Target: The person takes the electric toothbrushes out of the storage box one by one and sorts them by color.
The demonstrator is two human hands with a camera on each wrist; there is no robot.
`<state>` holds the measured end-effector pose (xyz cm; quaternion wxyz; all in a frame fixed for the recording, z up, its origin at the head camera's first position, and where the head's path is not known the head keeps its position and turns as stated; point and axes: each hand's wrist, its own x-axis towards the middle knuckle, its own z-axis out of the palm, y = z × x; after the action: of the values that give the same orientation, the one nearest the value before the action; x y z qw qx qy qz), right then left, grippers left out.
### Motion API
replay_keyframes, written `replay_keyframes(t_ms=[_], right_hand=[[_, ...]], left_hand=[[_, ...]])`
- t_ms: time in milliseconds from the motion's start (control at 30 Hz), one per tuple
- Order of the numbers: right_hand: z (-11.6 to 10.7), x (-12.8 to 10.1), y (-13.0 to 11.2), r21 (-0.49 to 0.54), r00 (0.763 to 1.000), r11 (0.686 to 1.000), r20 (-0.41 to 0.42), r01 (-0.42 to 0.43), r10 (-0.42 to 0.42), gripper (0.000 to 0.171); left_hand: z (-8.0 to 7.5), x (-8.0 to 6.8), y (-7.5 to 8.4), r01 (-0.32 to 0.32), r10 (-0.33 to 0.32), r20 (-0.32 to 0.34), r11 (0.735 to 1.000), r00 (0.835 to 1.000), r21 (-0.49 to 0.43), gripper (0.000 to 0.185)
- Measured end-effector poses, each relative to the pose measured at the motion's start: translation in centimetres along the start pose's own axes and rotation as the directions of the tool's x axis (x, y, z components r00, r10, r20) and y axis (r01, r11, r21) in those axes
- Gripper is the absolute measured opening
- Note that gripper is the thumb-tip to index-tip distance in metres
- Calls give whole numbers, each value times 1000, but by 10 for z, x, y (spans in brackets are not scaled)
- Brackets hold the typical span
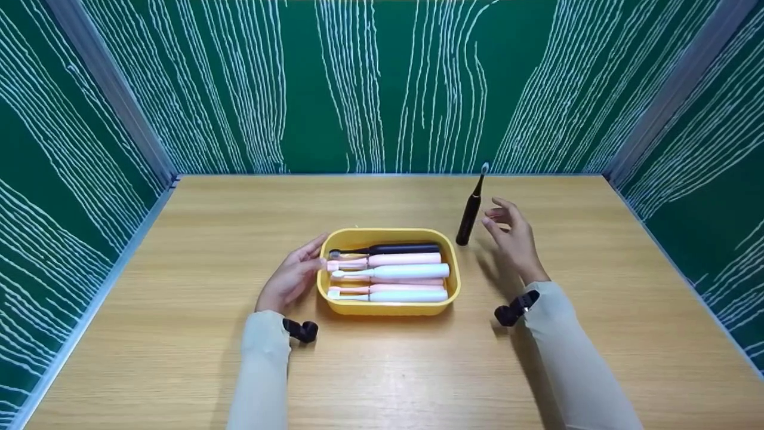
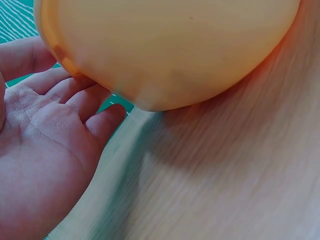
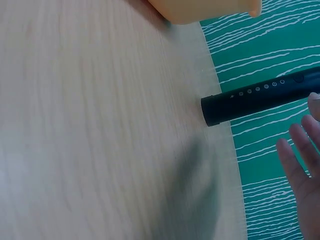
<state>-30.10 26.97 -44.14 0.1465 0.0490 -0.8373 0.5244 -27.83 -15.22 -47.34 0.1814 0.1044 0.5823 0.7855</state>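
Note:
A yellow tray [image 1: 388,307] in the middle of the wooden table holds several electric toothbrushes: a black one [image 1: 391,249] at the back, pink and pale blue ones [image 1: 394,272] in front. My left hand [image 1: 292,276] rests with straight fingers against the tray's left wall [image 2: 165,55]. A black electric toothbrush [image 1: 470,215] stands upright on its base just right of the tray, brush head up. My right hand [image 1: 512,236] hovers open beside it, fingers spread, not touching. In the right wrist view the black handle [image 3: 260,97] is apart from the fingers [image 3: 300,165].
The wooden table [image 1: 179,251] is walled on three sides by green panels with white lines [image 1: 382,83]. Metal strips [image 1: 107,89] run down the back corners. Bare tabletop lies around the tray.

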Motion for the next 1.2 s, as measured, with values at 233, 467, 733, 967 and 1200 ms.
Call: replay_keyframes(t_ms=[233, 467, 733, 967, 1200], right_hand=[[-2, -13, -28, 0, 996, 1000, -93, -9, 9, 37], [-3, -15, -28, 81, 989, 997, -148, 17, -4, 27], [-4, -16, -26, 126, 986, 992, -164, 16, 5, 25], [-3, -18, -31, 110, 987, 993, -161, 33, -15, 27], [-2, -19, -35, 89, 985, 994, -163, 70, -55, 28]], left_hand=[[1, 0, -1, 10, -10, -19, 1000, 1000, 0, 71], [1, 0, -1, -10, 10, -16, 1000, 1000, 8, 70], [1, 0, -1, -25, 25, 3, 1000, 1000, 8, 69], [0, 0, -1, -21, 21, 2, 1000, 1000, 6, 70], [1, 1, 0, -4, 5, -24, 1000, 1000, 10, 70]])
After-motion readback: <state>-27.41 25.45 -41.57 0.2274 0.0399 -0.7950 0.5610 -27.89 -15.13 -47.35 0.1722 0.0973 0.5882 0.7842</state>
